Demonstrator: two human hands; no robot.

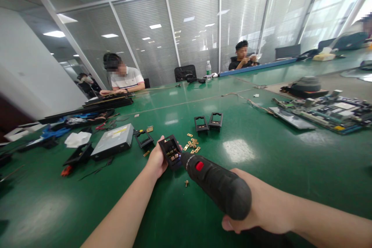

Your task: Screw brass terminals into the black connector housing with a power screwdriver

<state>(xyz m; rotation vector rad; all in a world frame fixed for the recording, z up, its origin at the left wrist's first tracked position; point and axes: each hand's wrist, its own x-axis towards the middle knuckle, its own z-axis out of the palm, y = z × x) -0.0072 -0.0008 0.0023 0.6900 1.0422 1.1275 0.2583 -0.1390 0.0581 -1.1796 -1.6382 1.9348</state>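
Here, at the near edge of a long green table (261, 155), a person's left hand (158, 159) is closed around a small black rectangular plastic frame (171, 152) with brass contacts set inside it, holding it tilted just above the tabletop. The right hand (261, 207) is wrapped tight round the grip of a black electric screwdriver with a red switch (216, 184), whose tip meets the lower edge of the held frame. Just beyond the frame a scatter of small brass plates (192, 144) lies on the green surface, and one brass screw (186, 182) sits alone beneath the tool. Further toward the middle of the table stand two more empty black frames (209, 122), side by side and touching; another black frame (143, 138) lies beside a grey metal optical drive (113, 141) to the left. A crumpled white cloth (77, 138) and a tangle of blue and black parts (66, 122) spread toward the table's left edge. Toward the right edge rests a green circuit board crowded with components (331, 110), with a flat grey metal panel (292, 118) just beside it. At the far edge a person in a white striped polo shirt (128, 79) bends over dark flat hardware, and a second person in dark clothing (242, 60) sits further along, near a clear plastic water bottle (208, 69).
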